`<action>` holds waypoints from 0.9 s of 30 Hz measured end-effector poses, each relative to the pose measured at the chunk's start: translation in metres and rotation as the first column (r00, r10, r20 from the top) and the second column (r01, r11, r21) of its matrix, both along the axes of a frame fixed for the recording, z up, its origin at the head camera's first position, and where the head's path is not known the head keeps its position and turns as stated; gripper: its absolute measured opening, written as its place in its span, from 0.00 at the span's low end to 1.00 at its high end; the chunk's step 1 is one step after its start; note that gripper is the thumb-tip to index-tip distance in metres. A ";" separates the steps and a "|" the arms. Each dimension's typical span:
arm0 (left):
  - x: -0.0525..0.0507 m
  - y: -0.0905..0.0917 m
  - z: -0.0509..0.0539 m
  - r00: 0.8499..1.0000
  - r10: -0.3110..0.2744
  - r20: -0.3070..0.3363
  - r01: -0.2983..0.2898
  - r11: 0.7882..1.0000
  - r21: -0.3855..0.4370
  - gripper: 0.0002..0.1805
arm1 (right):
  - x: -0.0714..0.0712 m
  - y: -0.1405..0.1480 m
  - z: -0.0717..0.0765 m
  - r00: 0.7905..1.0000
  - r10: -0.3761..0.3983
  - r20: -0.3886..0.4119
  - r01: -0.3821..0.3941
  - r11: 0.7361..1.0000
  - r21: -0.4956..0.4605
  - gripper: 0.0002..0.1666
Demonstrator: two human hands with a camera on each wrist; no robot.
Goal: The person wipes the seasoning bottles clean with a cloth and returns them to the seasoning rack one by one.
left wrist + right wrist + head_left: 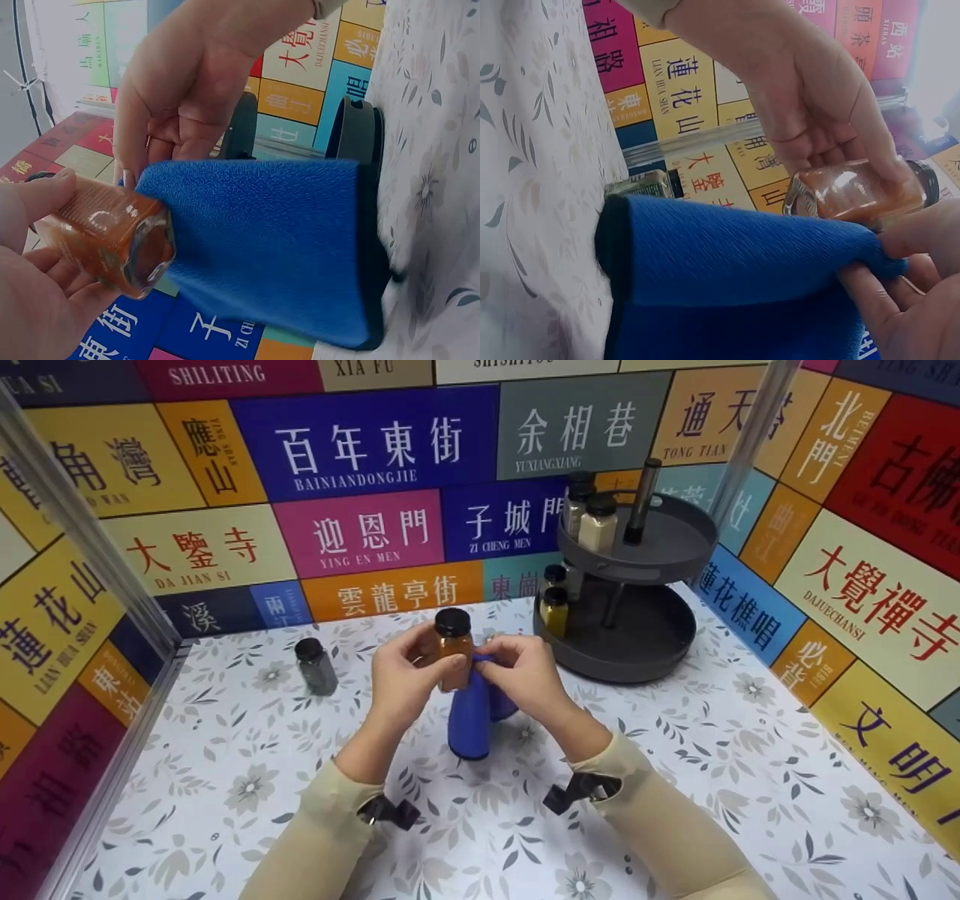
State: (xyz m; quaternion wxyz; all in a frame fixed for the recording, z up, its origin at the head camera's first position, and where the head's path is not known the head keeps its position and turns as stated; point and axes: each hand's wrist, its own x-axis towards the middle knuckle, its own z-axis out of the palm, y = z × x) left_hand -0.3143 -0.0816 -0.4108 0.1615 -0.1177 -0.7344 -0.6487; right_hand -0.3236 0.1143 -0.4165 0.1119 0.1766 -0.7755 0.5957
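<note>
My left hand [405, 671] grips a glass spice jar [454, 649] with a black lid and orange-brown powder, held upright above the table. In the left wrist view the jar [112, 232] shows its thick glass base. Beside it, my right hand [525, 671] pinches the top of a blue cloth [470, 720] with dark edging. The cloth hangs down from those fingers, close against the jar; the right wrist view shows the cloth [735, 255] bunched between thumb and fingers. Whether cloth and jar touch is hard to tell.
A dark-lidded jar [316, 667] stands on the patterned table at the left. At the back right is a two-tier black rack [622, 660], with a pale jar [598, 525] above and a yellow jar [555, 613] below. Sign-covered panels [367, 450] enclose the table.
</note>
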 end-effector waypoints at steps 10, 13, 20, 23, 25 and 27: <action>0.000 0.000 0.006 0.999 -0.019 -0.048 0.019 1.000 -0.002 0.29 | 0.018 0.001 0.015 0.999 -0.045 -0.015 0.043 0.991 -0.126 0.08; -0.001 0.002 0.005 0.997 -0.054 -0.049 0.052 0.998 -0.043 0.29 | 0.022 0.002 0.017 0.993 -0.086 -0.081 0.068 0.976 -0.206 0.09; -0.001 0.001 0.003 0.996 -0.070 -0.046 0.065 0.993 -0.097 0.27 | 0.018 0.002 0.014 0.973 -0.132 -0.189 0.104 0.983 -0.153 0.09; -0.001 0.000 0.001 0.997 -0.075 -0.037 0.070 0.990 -0.121 0.28 | 0.013 0.002 0.012 0.979 -0.139 -0.147 0.124 0.987 -0.106 0.09; 0.000 0.001 -0.001 0.995 -0.096 -0.015 0.093 0.986 -0.141 0.28 | 0.011 0.003 0.012 0.980 -0.150 -0.130 0.137 0.986 -0.099 0.09; 0.000 0.003 -0.002 0.993 -0.121 0.011 0.121 0.980 -0.157 0.28 | 0.010 0.005 0.012 0.979 -0.160 -0.126 0.146 0.983 -0.112 0.09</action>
